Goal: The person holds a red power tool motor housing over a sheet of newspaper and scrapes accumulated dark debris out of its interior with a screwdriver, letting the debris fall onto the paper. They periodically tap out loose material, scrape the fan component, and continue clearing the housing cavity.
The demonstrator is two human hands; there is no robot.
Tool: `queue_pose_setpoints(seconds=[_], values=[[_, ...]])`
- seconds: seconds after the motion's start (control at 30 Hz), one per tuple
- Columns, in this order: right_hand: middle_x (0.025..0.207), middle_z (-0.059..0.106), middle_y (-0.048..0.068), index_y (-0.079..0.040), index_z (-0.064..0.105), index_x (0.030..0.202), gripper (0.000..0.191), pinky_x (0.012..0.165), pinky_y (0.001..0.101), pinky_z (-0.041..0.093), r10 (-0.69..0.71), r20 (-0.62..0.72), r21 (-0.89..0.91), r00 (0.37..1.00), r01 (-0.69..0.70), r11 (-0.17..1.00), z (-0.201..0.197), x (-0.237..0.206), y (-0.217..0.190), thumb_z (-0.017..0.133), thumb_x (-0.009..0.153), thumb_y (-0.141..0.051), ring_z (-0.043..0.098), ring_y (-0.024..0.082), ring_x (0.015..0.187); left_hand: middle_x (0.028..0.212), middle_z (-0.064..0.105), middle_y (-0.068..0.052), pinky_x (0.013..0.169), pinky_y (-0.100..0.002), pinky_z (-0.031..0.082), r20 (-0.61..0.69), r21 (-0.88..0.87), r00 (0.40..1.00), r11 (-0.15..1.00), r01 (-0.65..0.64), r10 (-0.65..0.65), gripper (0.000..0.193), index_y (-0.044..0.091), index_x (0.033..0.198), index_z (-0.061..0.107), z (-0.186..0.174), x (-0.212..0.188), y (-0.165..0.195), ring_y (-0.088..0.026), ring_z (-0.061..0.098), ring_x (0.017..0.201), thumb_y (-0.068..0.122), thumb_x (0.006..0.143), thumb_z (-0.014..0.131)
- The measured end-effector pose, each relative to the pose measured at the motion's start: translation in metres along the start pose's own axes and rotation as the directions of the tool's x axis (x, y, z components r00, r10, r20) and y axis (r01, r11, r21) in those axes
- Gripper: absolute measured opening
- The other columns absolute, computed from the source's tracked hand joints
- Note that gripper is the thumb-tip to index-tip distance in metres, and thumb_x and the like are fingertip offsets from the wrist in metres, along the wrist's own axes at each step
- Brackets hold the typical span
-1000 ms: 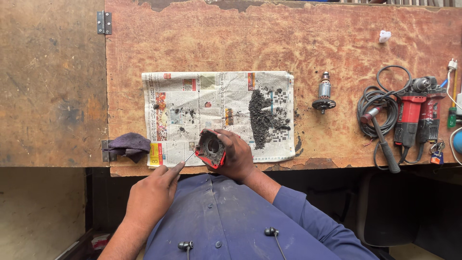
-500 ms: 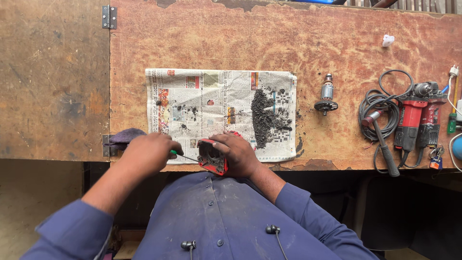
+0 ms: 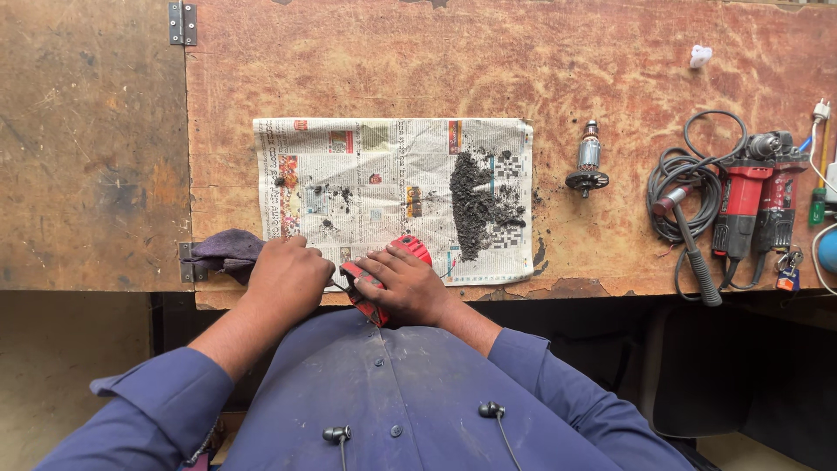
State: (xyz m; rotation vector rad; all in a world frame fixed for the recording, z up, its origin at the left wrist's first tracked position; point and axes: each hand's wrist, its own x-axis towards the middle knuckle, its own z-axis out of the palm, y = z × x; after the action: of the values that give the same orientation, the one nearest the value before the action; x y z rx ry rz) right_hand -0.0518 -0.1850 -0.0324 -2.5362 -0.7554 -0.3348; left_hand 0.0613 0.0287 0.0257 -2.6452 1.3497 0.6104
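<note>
At the near edge of the newspaper [image 3: 392, 196], a red tool housing [image 3: 384, 277], clamped under the right hand [image 3: 408, 286]. Left hand [image 3: 288, 277] just beside it, closed in a fist around a thin tool, barely visible. Purple rag [image 3: 225, 251] left of the newspaper on the bench [image 3: 488, 65]. Black dust pile [image 3: 478, 205] on the newspaper's right part; motor armature [image 3: 588, 161] and red grinder [image 3: 741, 205] further right.
</note>
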Motion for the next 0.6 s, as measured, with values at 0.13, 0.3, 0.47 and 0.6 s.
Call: queue_pose_setpoints(seconds=[0.13,0.3,0.47,0.6], values=[[0.134,0.066,0.011,-0.016,0.059,0.122,0.031,0.111,0.0513,0.049,0.001,-0.004,-0.047,1.000,-0.001,0.999,0.007,0.001,-0.004,0.069,0.094,-0.024,0.065,0.030,0.126,0.077,0.072,0.000,0.072,-0.042,0.051,-0.094,-0.064,0.991,0.994,0.088,-0.093,0.012,0.022,0.077,0.078,0.011,-0.013,0.003,-0.023,0.067,0.089,0.020,0.080,0.067],[0.135,0.065,0.014,-0.016,0.059,0.126,0.039,0.111,0.0534,0.048,-0.004,0.090,0.014,0.996,0.003,1.000,0.007,0.007,-0.002,0.070,0.089,-0.025,0.064,0.033,0.127,0.080,0.069,0.002,0.076,-0.040,0.049,-0.100,-0.037,0.995,0.999,-0.021,0.017,0.013,0.024,0.079,0.077,0.016,-0.012,-0.010,-0.022,0.065,0.090,0.022,0.083,0.064],[0.134,0.064,0.019,-0.013,0.056,0.130,0.052,0.104,0.0554,0.047,0.063,0.169,0.005,0.984,-0.065,0.998,0.007,0.029,-0.010,0.073,0.083,-0.026,0.062,0.037,0.123,0.082,0.067,0.004,0.088,-0.040,0.046,-0.166,0.035,0.977,0.991,-0.129,0.133,0.015,0.026,0.080,0.077,0.008,0.003,-0.028,-0.021,0.062,0.097,0.021,0.083,0.064],[0.131,0.063,0.019,-0.009,0.054,0.132,0.058,0.102,0.0534,0.048,0.209,0.187,-0.084,0.960,-0.196,0.977,0.004,0.052,-0.019,0.075,0.080,-0.023,0.063,0.036,0.120,0.084,0.067,0.003,0.099,-0.042,0.045,-0.234,0.056,0.964,0.992,-0.117,0.127,0.015,0.026,0.078,0.077,-0.005,0.012,-0.034,-0.021,0.062,0.102,0.022,0.083,0.064]])
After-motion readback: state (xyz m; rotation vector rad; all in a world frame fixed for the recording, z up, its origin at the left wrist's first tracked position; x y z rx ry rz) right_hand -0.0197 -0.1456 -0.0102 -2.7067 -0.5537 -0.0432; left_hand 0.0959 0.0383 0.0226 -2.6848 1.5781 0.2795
